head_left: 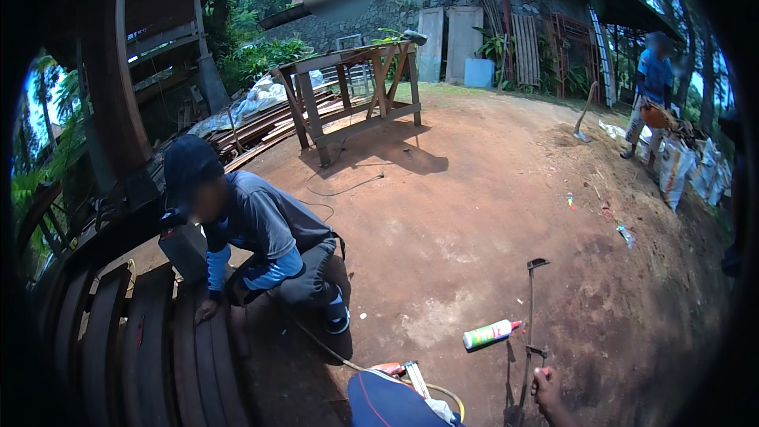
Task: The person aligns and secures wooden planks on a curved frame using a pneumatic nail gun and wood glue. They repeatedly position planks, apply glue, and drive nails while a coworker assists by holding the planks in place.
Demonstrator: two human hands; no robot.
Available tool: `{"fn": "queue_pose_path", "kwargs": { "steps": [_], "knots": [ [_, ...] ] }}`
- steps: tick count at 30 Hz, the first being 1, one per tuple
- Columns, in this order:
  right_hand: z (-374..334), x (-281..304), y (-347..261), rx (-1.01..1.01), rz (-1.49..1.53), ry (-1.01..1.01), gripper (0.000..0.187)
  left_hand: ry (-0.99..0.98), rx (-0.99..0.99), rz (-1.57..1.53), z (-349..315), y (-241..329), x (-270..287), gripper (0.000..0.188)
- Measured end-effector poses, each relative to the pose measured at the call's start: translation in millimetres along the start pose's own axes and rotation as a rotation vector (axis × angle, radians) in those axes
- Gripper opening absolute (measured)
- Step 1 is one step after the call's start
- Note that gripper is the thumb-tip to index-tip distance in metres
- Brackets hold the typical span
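Observation:
My right hand [548, 392] comes in at the lower right, its fingers closed round the handle of a bar clamp [531, 300]. The clamp's long dark bar stands roughly upright in the picture, with a fixed jaw at its far end and a sliding jaw just beyond my hand. Left of the clamp, a white and green glue bottle [488, 334] with a red cap lies on the dirt. Dark blue cloth with a red seam [395, 402] fills the bottom middle, beside a partly hidden red and silver tool [413, 375]. My left hand is out of sight.
At left a co-worker [269, 221] crouches, one hand on dark wooden planks [146, 348]. A wooden trestle frame [356, 95] stands farther off. A cable [316, 340] crosses the ground. Far right, another person [654, 79] holds an orange basket [658, 116] near white sacks [676, 170].

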State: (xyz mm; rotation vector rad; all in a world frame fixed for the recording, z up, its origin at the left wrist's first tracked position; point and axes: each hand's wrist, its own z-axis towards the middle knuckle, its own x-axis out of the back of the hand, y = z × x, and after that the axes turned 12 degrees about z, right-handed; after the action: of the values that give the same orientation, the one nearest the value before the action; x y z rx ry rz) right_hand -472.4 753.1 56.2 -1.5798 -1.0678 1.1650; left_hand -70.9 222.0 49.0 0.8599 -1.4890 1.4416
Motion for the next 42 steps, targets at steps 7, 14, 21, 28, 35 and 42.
{"fn": "queue_pose_path", "kwargs": {
  "steps": [7,14,21,28,35,42],
  "knots": [
    [11.6,-27.6,45.7,0.005,-0.173,-0.161,0.033,-0.168,-0.035,-0.186,1.8,-20.6,4.3,0.108],
    [40.1,-38.9,104.2,-0.024,-0.439,-0.542,0.037,-0.162,-0.286,-0.609,119.8,11.1,10.3,0.107],
    [14.5,-25.1,160.4,0.250,-1.065,-0.443,0.038,-0.351,-0.260,-0.767,176.9,81.2,17.1,0.113],
    [12.0,-0.4,180.5,-0.114,-1.209,-0.466,0.036,-0.228,-0.177,-0.533,224.9,92.4,-11.1,0.120],
    [32.9,-40.6,152.7,-0.161,-1.467,-0.498,0.038,-0.155,-0.178,-0.552,326.7,110.5,-24.8,0.115],
    [68.8,-149.6,142.8,-0.125,-1.550,-0.730,0.041,0.001,-0.102,-0.433,340.9,133.5,-34.3,0.109]
  ]
}}
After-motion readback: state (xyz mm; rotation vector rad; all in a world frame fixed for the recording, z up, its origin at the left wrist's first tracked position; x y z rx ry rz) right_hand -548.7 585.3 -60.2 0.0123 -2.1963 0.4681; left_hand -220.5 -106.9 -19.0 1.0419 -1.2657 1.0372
